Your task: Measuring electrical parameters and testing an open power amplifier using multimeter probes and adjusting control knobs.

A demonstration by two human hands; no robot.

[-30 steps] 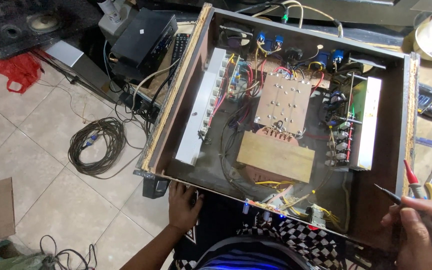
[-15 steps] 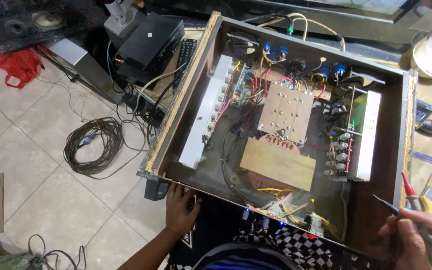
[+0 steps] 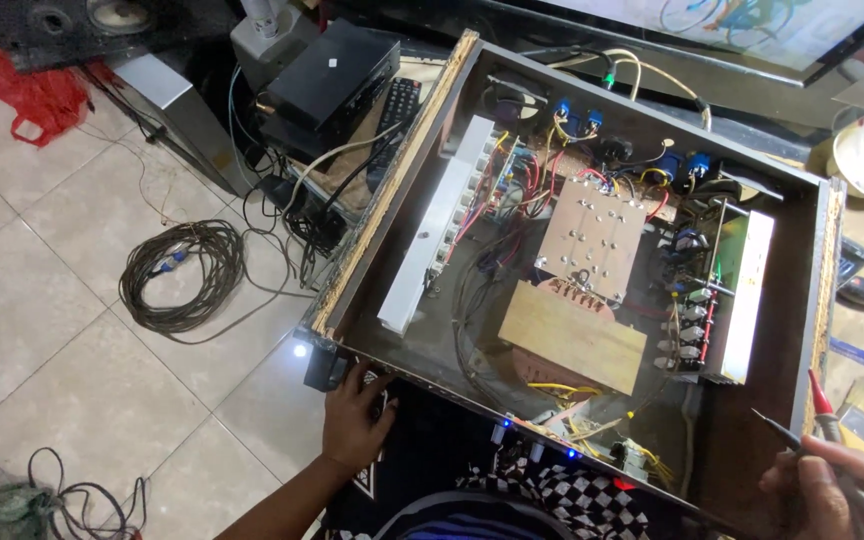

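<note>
While left hand (image 3: 354, 422) grips amplifier case (image 3: 392, 215) front edge, right hand (image 3: 832, 490) pinches probes (image 3: 802, 440) beside it.

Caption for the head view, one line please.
Left hand grips the near corner of an open amplifier chassis while the right hand holds two meter probes at its right edge.
</note>
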